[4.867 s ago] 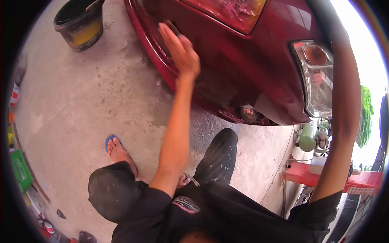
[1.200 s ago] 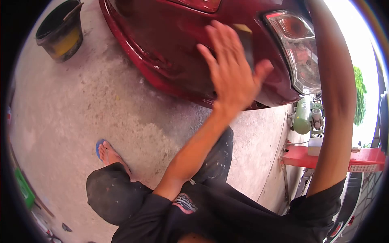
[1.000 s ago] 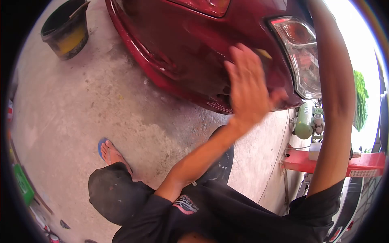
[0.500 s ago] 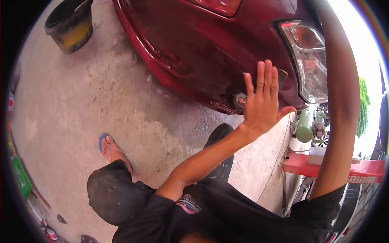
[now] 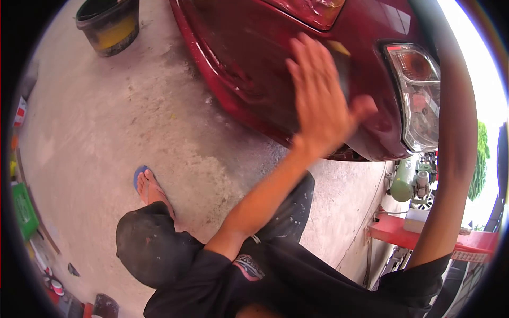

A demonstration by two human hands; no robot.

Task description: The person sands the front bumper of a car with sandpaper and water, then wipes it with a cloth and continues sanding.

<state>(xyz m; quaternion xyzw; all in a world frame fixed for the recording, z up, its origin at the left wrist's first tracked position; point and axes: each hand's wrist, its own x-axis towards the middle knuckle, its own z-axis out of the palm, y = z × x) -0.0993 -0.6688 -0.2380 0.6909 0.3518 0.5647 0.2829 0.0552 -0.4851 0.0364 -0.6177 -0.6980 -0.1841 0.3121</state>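
Flat and open, the left hand (image 5: pixel 322 106) has its fingers extended close together and its thumb out to the right, pinching nothing that shows. Nearest are the black shirt (image 5: pixel 297 275), the dark trousers (image 5: pixel 294 212) and, to the left, a foot in a blue sandal (image 5: pixel 139 177). Beyond them, the hand lies over the red car (image 5: pixel 249 58); whether the palm touches it, I cannot tell. A dark sheet (image 5: pixel 339 48) with a yellow corner shows just right of the fingertips, partly hidden by them; its visible strip seems to run near to far, roughly along the fingers. The left hand is the nearer one in view; the right arm (image 5: pixel 456 127) reaches far past the headlight (image 5: pixel 420 100), its hand unseen. Far left stands a bucket (image 5: pixel 114 34).
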